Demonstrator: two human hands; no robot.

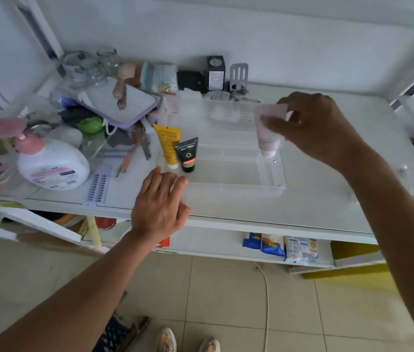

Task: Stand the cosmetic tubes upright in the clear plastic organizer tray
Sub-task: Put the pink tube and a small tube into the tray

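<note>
Pinching a pink tube, the right hand holds it cap-down over the right end of the clear organizer tray.

It could tip over if let go early, because the cap looks just above the tray floor and the tube leans a bit. The fingers grip the flat top end, so the tube hangs below the hand. The left hand is open and flat at the tray's near left corner, holding nothing. A yellow tube and a black tube stand upright at the tray's left end.
</note>
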